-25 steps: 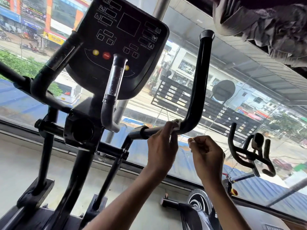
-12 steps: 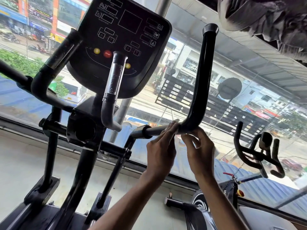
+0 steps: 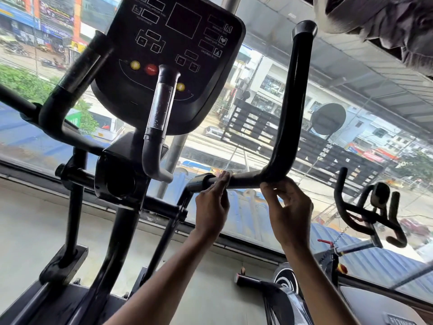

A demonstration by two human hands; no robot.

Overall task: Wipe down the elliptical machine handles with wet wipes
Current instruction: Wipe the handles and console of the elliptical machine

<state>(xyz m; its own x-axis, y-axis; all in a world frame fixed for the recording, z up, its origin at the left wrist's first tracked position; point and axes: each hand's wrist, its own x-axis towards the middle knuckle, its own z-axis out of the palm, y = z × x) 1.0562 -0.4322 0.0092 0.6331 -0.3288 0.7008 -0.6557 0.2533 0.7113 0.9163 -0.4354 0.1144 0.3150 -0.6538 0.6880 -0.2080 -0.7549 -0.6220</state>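
- Head view, as seen from beside the person: the right-side handle (image 3: 289, 113) of the elliptical stands black beside the console (image 3: 173, 55). At its foot it bends into a level bar running toward the machine's pivot.
- Left grip (image 3: 212, 205): fingers straight and together, tips pressed against the level bar close to its collar, thumb hidden.
- Wet wipe: it cannot be made out with certainty and may lie under those fingertips.
- Right grip (image 3: 290, 207): fingers curled, thumb and forefinger closed on the underside of the bend.
- Step in hand, by judgement: cleaning the level bar and the bend.
- Method: wrap the wipe fully round the tube rather than dabbing with the fingertips.
- Method: steady the handle with the other hand, since it probably swings.
- Method: draw one way from collar to bend, then turn the wrist to reach the side facing the window.
- Probably left to do: the upright to its cap, the short sensor handle (image 3: 161, 109) and the far handle (image 3: 70, 90).
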